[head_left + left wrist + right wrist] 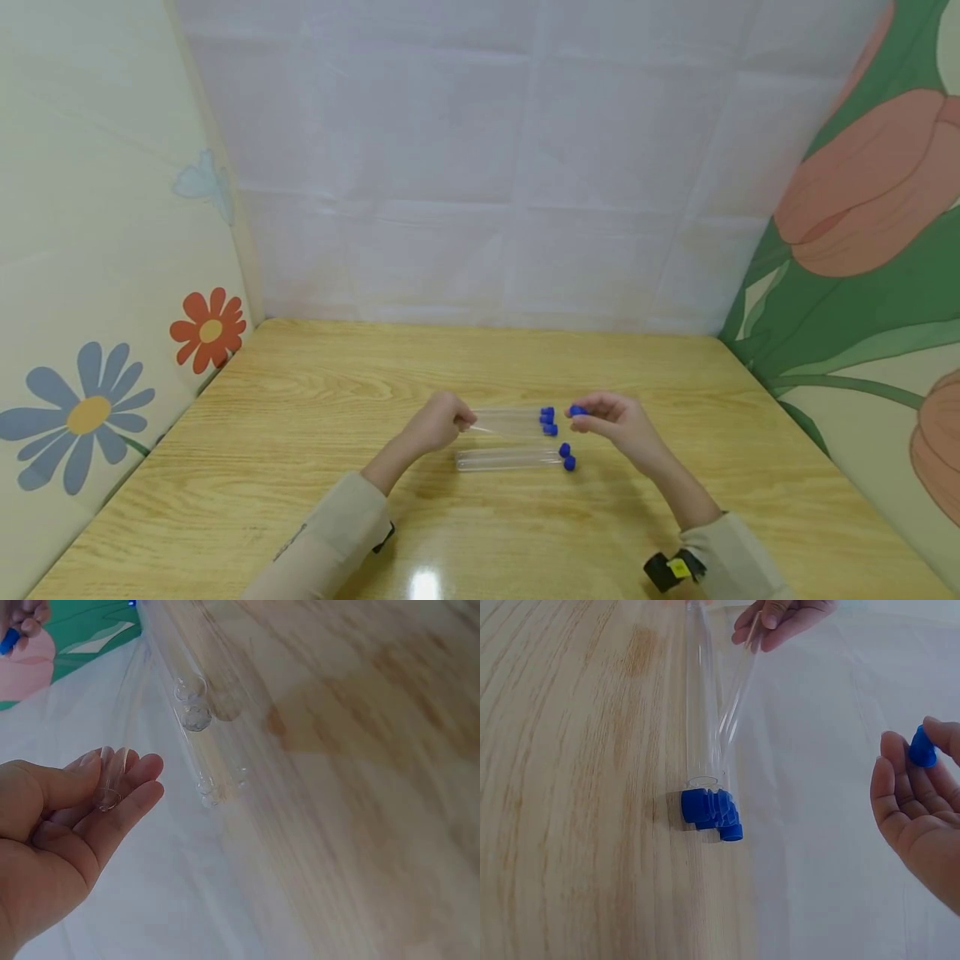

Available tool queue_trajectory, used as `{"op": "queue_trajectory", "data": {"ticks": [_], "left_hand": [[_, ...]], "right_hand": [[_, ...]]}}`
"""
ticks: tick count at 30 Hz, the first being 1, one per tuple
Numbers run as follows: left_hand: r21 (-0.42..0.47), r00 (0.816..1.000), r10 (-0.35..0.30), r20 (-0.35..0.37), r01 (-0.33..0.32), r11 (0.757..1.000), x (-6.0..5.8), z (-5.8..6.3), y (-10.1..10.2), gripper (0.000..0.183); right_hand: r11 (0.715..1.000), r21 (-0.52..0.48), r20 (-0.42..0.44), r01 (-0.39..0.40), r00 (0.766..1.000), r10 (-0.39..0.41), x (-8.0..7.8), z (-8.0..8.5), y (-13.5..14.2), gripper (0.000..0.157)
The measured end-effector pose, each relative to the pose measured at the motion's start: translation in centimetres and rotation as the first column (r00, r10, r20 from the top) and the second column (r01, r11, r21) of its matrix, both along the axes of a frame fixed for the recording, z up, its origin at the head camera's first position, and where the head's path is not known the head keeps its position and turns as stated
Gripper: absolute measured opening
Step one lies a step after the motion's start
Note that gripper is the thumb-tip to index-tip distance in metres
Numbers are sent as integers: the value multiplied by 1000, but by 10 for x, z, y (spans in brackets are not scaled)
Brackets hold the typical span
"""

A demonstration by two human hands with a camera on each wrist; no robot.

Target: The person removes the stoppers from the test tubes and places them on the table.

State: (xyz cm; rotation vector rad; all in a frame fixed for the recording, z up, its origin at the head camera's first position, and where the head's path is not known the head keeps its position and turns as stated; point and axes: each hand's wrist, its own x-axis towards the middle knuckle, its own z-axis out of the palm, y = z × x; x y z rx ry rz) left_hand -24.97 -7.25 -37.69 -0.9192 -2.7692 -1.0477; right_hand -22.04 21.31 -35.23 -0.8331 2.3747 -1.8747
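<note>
My left hand (438, 423), in the lower middle of the head view, pinches the rounded end of a clear tube (740, 694) between thumb and fingers, and in the right wrist view that tube slants down from the top of the frame toward a cluster of blue caps. I cannot tell whether its far end bears a cap. My right hand (626, 429), right of centre in the head view, grips 1 loose blue cap (922, 748) between thumb and curled fingers, near the tubes but apart from them. Just left of it, 3 blue caps (547, 419) sit close together at the right end of the upper tubes. Below these, 2 more clear tubes (510, 459) lie side by side on the wooden table (300, 450), their 2 blue caps (564, 450) pointing right. My pale sleeves (341, 517) enter from the bottom edge, and a black band with a yellow label (675, 570) shows at my right wrist. A creased white sheet (450, 208) fills the upper middle, with a red flower (211, 331) on the left panel and a pink tulip (870, 192) at upper right.
</note>
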Motion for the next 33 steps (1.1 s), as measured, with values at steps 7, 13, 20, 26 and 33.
{"op": "queue_trajectory", "data": {"ticks": [7,13,20,26,33], "left_hand": [[-56,999,-44,-18,43,998,-2,-2,1,25],[-82,998,-65,2,65,994,-4,-3,0,22],[-140,995,-95,-9,93,986,-8,-6,3,12],[-155,983,-172,-59,161,975,-14,-13,6,13],[-191,983,-169,-65,154,969,-14,-13,7,11]], "right_hand": [[1000,8,5,-12,1000,12,0,-1,-1,21],[1000,12,13,-19,1000,19,0,-1,-1,21],[1000,18,27,-11,1000,11,0,-1,-1,22],[1000,12,22,-16,1000,16,0,-1,-1,22],[1000,19,30,-2,1000,2,0,-2,0,23]]}}
